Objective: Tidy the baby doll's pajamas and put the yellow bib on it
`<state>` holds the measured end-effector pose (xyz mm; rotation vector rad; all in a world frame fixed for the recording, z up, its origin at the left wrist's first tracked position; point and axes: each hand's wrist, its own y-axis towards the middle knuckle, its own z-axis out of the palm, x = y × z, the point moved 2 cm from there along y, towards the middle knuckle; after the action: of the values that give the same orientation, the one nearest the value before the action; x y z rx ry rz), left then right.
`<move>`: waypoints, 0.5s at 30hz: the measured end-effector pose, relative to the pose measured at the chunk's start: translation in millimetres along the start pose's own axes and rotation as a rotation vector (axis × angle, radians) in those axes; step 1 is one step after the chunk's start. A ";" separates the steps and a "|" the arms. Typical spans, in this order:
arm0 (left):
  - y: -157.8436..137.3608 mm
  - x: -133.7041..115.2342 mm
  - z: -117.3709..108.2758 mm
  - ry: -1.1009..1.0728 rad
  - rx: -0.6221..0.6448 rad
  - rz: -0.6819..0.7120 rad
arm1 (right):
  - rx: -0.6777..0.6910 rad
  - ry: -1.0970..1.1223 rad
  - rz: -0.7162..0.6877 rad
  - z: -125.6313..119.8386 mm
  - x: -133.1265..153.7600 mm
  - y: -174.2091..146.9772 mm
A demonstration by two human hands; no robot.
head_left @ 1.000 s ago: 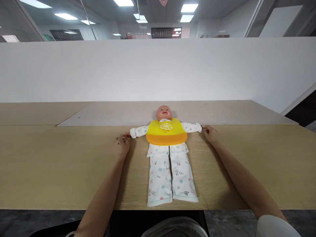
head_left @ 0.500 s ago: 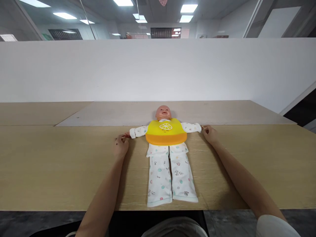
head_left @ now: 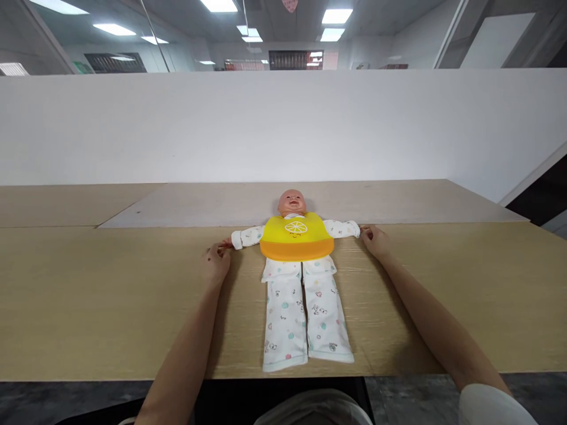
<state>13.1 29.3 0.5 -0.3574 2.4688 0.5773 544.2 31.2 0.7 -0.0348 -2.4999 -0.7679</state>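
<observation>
- A baby doll (head_left: 296,254) lies face up on a pale wooden table (head_left: 88,295), arms stretched out sideways, legs toward the near edge.
- The left hand (head_left: 216,263) rests by the doll's small hand, fingers curled at its cuff; whether it pinches it is unclear.
- The right hand (head_left: 375,241) touches the opposite sleeve end, fingers loosely curled.
- Judged from this, the doll's arms are being laid out flat; any following handling calls for light, even pulls at both cuffs.
- A glossy yellow bib (head_left: 296,237), smooth and rounded with an orange lip, covers the chest.
- Soft white printed pyjamas (head_left: 305,319) lie limp and flat.
- A plain white partition (head_left: 177,124) stands behind.
</observation>
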 end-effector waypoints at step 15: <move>0.9 0.2 0.3 0.033 0.017 -0.026 | 0.008 0.006 -0.004 0.3 -0.3 1.1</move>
<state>12.8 30.2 0.5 -0.3945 2.4955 0.5431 544.5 32.3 0.9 -0.0244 -2.4980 -0.7580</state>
